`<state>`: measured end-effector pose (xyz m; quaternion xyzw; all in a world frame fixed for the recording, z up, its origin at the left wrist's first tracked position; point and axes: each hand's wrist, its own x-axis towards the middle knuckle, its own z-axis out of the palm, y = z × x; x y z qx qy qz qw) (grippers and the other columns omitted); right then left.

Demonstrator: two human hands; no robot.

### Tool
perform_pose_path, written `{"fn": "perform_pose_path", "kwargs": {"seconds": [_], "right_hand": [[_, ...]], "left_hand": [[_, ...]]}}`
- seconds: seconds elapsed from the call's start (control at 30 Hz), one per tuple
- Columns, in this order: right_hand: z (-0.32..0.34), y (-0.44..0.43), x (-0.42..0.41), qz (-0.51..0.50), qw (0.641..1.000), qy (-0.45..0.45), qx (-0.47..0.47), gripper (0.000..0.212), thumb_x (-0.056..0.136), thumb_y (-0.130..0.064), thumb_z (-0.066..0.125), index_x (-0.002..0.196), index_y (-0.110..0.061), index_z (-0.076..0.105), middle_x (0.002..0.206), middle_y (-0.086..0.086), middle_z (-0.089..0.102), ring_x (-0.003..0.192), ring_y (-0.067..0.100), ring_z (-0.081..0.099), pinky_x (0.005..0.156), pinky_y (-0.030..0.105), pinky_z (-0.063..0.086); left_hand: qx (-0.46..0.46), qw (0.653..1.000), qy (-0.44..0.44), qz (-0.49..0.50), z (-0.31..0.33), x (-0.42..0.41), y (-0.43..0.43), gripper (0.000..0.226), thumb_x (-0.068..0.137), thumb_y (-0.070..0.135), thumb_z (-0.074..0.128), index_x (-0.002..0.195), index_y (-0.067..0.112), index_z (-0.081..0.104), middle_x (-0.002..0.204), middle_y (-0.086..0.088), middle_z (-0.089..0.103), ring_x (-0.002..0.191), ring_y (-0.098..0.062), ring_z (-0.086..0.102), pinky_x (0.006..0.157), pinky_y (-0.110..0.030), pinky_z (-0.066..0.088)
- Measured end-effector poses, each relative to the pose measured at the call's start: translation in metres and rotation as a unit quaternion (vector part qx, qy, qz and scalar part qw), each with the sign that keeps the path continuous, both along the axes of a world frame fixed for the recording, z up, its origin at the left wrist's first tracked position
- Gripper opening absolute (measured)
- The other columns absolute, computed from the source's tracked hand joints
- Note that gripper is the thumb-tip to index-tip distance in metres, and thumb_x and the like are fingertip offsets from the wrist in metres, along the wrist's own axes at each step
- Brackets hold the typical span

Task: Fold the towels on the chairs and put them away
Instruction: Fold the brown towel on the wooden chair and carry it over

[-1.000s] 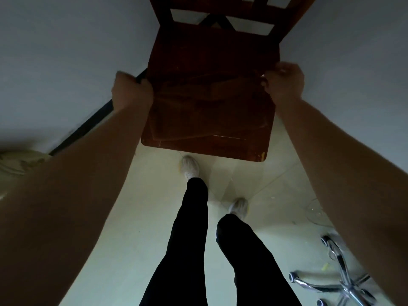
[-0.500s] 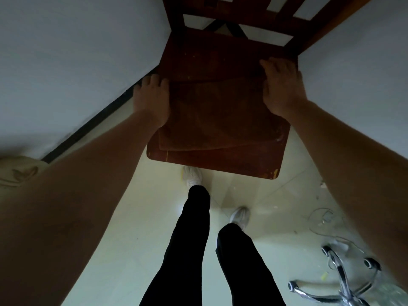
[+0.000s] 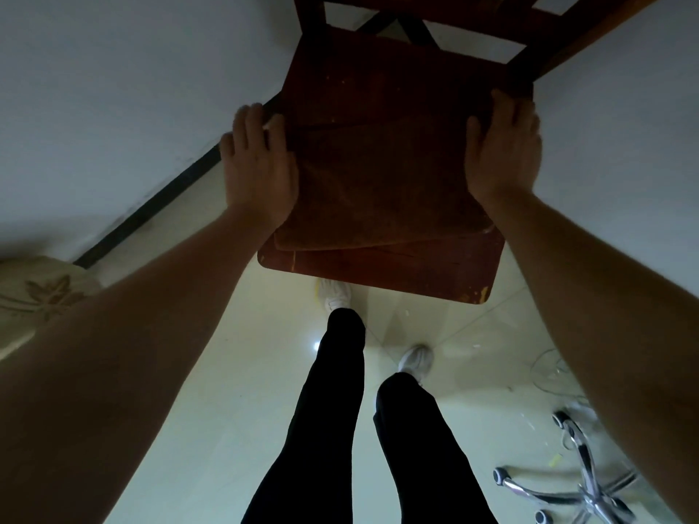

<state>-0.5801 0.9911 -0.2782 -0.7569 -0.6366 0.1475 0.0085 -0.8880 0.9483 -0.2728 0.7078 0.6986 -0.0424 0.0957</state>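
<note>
We see a brown towel [image 3: 382,183], folded into a rough square, lying flat on the seat of a dark wooden chair [image 3: 378,274], and it sits directly between the two hands. The left hand [image 3: 261,172] lies palm down on the towel's left edge, fingers straight and close together, pointing away from the body; part of the hand overhangs the side of the seat. The right hand [image 3: 503,153] rests palm down on the towel's right edge in the same way, fingers stretched out toward the rear corner of the seat. Neither grip is clamped on the cloth: both are apart, flat against it, though we cannot tell how hard they press. Beyond the fingertips rises the slatted chair back [image 3: 491,20], close to a pale wall. On the near side of the hands a strip of bare seat shows in front of the towel, its front edge chipped at the corner. Below the wrists we see two legs in black trousers [image 3: 333,410] and white shoes [image 3: 334,296] on a pale tiled floor. Outside the left forearm lies a beige cushion [image 3: 41,293] with a leaf pattern, and a black skirting strip [image 3: 151,209] runs along the wall. Under the right forearm stands a chrome swivel base [image 3: 582,493] with castors.
</note>
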Motion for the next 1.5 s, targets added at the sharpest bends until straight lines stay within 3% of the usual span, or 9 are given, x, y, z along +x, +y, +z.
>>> {"fn": "perform_pose_path", "kwargs": {"seconds": [0.2,0.4,0.57,0.77,0.93,1.07,1.17,1.3,1.5], "right_hand": [[-0.011,-0.060,0.010,-0.144,0.984,0.007,-0.109,0.072,0.090,-0.070,0.043,0.128,-0.008,0.043,0.119,0.016,0.062,0.108,0.037,0.061,0.082,0.040,0.045],[-0.006,-0.074,0.049,-0.048,0.985,0.023,-0.163,0.064,0.091,-0.067,0.043,0.105,-0.007,0.059,0.102,0.017,0.066,0.097,0.035,0.064,0.070,0.031,0.037],[0.009,-0.097,0.081,-0.092,0.966,0.064,-0.233,0.065,0.093,-0.065,0.040,0.103,-0.005,0.062,0.088,0.008,0.058,0.085,0.025,0.059,0.063,0.025,0.033],[0.015,-0.097,0.091,-0.189,0.926,0.217,-0.246,0.068,0.091,-0.064,0.048,0.128,-0.007,0.057,0.109,0.006,0.063,0.093,0.021,0.061,0.076,0.029,0.048],[0.023,-0.098,0.096,-0.227,0.892,0.305,-0.244,0.058,0.091,-0.052,0.059,0.134,-0.013,0.055,0.120,0.005,0.062,0.101,0.021,0.062,0.067,0.025,0.053],[0.042,-0.095,0.090,-0.231,0.879,0.338,-0.244,0.054,0.090,-0.047,0.064,0.134,-0.016,0.054,0.123,0.005,0.062,0.106,0.025,0.062,0.081,0.040,0.059],[0.061,-0.088,0.074,-0.213,0.901,0.319,-0.204,0.051,0.091,-0.042,0.064,0.135,-0.018,0.054,0.123,0.004,0.063,0.106,0.023,0.063,0.081,0.033,0.056],[0.087,-0.084,0.014,-0.110,0.957,0.244,-0.110,0.042,0.092,-0.042,0.060,0.128,-0.022,0.057,0.114,-0.004,0.066,0.096,0.013,0.062,0.079,0.022,0.049],[0.072,-0.095,-0.109,0.069,0.965,0.220,-0.122,0.043,0.094,-0.038,0.052,0.133,-0.020,0.049,0.113,0.001,0.066,0.103,0.022,0.065,0.086,0.040,0.054]], "left_hand": [[-0.124,0.983,-0.011,-0.138,-0.034,0.016,-0.057,0.081,0.090,0.074,0.015,0.155,0.027,-0.002,0.160,-0.020,-0.007,0.148,-0.036,-0.005,0.117,-0.060,0.009],[-0.129,0.976,-0.006,-0.173,-0.040,0.013,-0.075,0.084,0.089,0.076,0.014,0.155,0.027,-0.004,0.160,-0.021,-0.008,0.148,-0.036,-0.007,0.116,-0.062,0.008],[-0.132,0.967,-0.017,-0.217,-0.024,0.049,-0.088,0.089,0.086,0.079,0.020,0.155,0.027,-0.002,0.160,-0.022,-0.008,0.148,-0.037,-0.004,0.113,-0.066,0.008],[-0.127,0.952,-0.026,-0.277,-0.021,0.122,-0.047,0.116,0.071,0.092,0.029,0.154,0.019,-0.006,0.160,-0.018,-0.012,0.148,-0.033,-0.010,0.114,-0.065,0.004],[-0.194,0.947,0.008,-0.256,-0.044,0.138,-0.026,0.145,0.044,0.099,0.046,0.151,0.023,-0.017,0.159,-0.014,-0.021,0.146,-0.034,-0.018,0.112,-0.067,-0.002],[-0.196,0.945,-0.010,-0.260,-0.035,0.135,-0.026,0.133,0.054,0.099,0.037,0.152,0.024,-0.014,0.159,-0.013,-0.019,0.147,-0.032,-0.017,0.113,-0.065,-0.003],[-0.156,0.964,-0.056,-0.206,-0.018,0.118,-0.031,0.102,0.080,0.085,0.027,0.154,0.023,-0.003,0.161,-0.015,-0.010,0.148,-0.032,-0.008,0.116,-0.058,-0.002],[-0.159,0.982,-0.085,-0.057,0.000,0.059,-0.049,0.079,0.095,0.061,0.031,0.155,0.017,0.005,0.162,-0.015,-0.002,0.148,-0.035,0.005,0.118,-0.051,0.012],[-0.225,0.967,-0.090,0.076,0.008,-0.026,-0.065,0.064,0.101,0.039,0.036,0.155,0.018,0.008,0.160,-0.012,0.016,0.143,-0.036,0.025,0.113,-0.054,0.029]]}}
